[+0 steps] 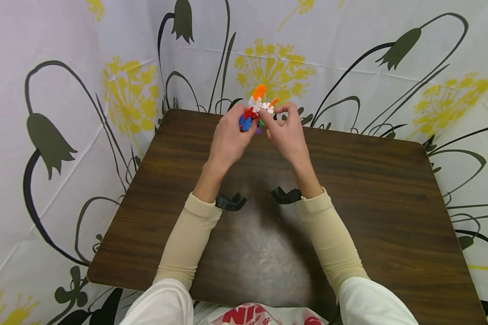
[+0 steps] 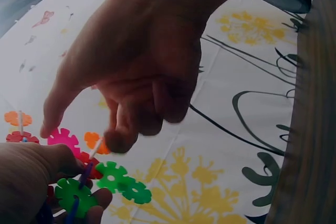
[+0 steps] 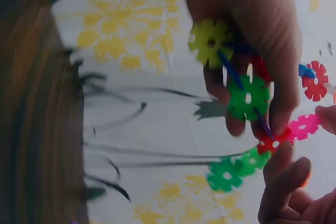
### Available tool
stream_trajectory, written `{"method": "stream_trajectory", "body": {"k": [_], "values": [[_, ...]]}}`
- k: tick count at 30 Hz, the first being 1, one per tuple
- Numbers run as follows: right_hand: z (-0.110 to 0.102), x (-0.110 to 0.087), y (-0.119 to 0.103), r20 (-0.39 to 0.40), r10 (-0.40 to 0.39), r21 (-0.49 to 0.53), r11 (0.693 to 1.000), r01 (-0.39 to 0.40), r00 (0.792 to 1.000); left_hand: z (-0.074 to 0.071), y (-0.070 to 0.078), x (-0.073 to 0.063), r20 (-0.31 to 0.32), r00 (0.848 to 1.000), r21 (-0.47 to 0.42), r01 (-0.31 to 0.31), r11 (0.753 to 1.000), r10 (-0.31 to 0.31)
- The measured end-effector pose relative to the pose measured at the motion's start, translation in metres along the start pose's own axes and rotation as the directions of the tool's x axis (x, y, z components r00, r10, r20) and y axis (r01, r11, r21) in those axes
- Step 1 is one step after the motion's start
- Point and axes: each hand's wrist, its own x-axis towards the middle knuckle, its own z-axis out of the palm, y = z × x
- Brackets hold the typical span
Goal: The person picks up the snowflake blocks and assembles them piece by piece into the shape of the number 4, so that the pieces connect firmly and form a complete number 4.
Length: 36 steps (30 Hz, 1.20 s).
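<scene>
An assembly of interlocking plastic flower-shaped discs (image 1: 255, 104) is held up over the table's far edge, in white, orange, red, blue, green and purple. My left hand (image 1: 227, 137) grips its left side. Green disc (image 2: 76, 198) lies against the left fingers in the left wrist view; a yellow disc (image 3: 211, 43) is beside the same hand in the right wrist view. My right hand (image 1: 288, 135) has its thumb and curled fingers around the right side. Its thumb is right at the pink disc (image 3: 303, 127), its fingers close by the red disc (image 3: 274, 144). The palms hide part of the assembly.
A dark wood-grain table (image 1: 370, 194) lies below the forearms. Black wrist-worn camera mounts (image 1: 231, 202) stick out at both wrists. White cloth (image 1: 329, 36) with flower prints hangs behind the table and along its sides.
</scene>
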Motion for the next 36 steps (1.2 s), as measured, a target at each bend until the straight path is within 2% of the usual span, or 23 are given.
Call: {"method": "stream_trajectory", "body": {"k": [3,8,12,18,22,24,26,30,33,36], "values": [[0.006,0.000,0.007,0.014,0.033,0.152,0.988,-0.035,0.999,0.006,-0.001,-0.003,-0.046,0.999,-0.002,-0.015,1.000,0.015],[0.016,-0.002,0.013,-0.005,0.074,0.215,0.974,-0.071,0.997,0.014,-0.005,-0.008,-0.120,0.992,0.013,-0.041,0.999,0.042],[0.024,-0.007,0.016,-0.046,0.113,0.273,0.957,-0.096,0.993,0.019,-0.008,-0.012,-0.184,0.980,0.028,-0.071,0.997,0.075],[0.032,-0.011,0.014,-0.077,0.111,0.414,0.908,-0.070,0.991,0.022,-0.010,-0.016,-0.252,0.957,-0.002,-0.152,0.988,0.146],[0.034,-0.012,0.012,-0.072,0.082,0.496,0.868,-0.036,0.994,0.021,-0.010,-0.016,-0.271,0.949,-0.055,-0.182,0.982,0.161],[0.034,-0.012,0.011,-0.060,0.073,0.520,0.854,-0.031,0.995,0.019,-0.010,-0.015,-0.266,0.952,-0.083,-0.181,0.980,0.153],[0.033,-0.012,0.011,-0.050,0.065,0.522,0.853,-0.030,0.997,0.017,-0.011,-0.015,-0.241,0.961,-0.111,-0.162,0.980,0.132],[0.030,-0.011,0.011,-0.038,0.072,0.526,0.850,-0.041,0.997,0.013,-0.011,-0.015,-0.158,0.986,-0.170,-0.085,0.982,0.058],[0.029,-0.010,0.010,-0.040,0.095,0.558,0.828,-0.057,0.995,0.011,-0.012,-0.016,-0.107,0.994,-0.211,-0.039,0.977,0.016],[0.029,-0.008,0.010,-0.041,0.135,0.604,0.792,-0.084,0.990,0.010,-0.014,-0.017,-0.082,0.997,-0.240,-0.022,0.970,0.003]]}}
